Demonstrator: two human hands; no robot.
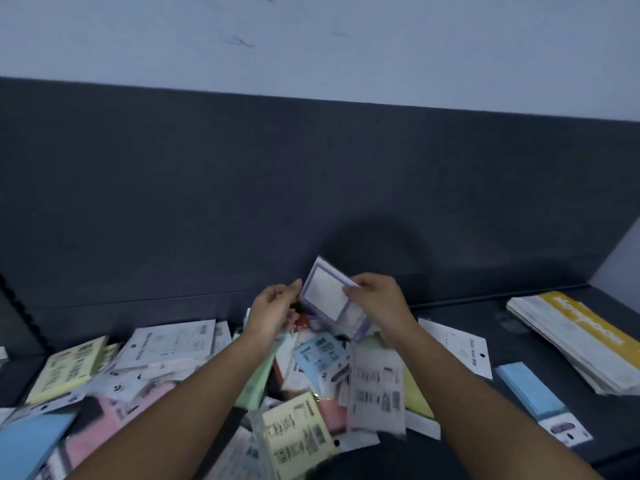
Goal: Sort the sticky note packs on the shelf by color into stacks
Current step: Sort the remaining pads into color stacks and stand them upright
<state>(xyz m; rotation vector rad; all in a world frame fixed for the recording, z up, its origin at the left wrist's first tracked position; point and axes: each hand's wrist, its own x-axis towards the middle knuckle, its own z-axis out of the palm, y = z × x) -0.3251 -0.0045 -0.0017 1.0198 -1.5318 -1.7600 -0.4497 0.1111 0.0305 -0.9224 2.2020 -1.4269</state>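
**Head view: purple pack held up over the pile**

Both hands are raised above the mixed pile (pixel 311 382) on the dark shelf (pixel 464 323). The right hand (pixel 379 299) has a closed grip on the purple pack (pixel 329 304), thumb across its upper right edge. The left hand (pixel 273 306) touches the pack's left edge with curled fingers; whether its grip pinches it I cannot tell.

This looks like the pick-and-identify step. No purple stack shows, so the next move likely calls for choosing a bare spot on the shelf, perhaps near the blue pack (pixel 530 389).

The purple pack is tilted, its printed face towards the camera, its long axis running from upper left to lower right.
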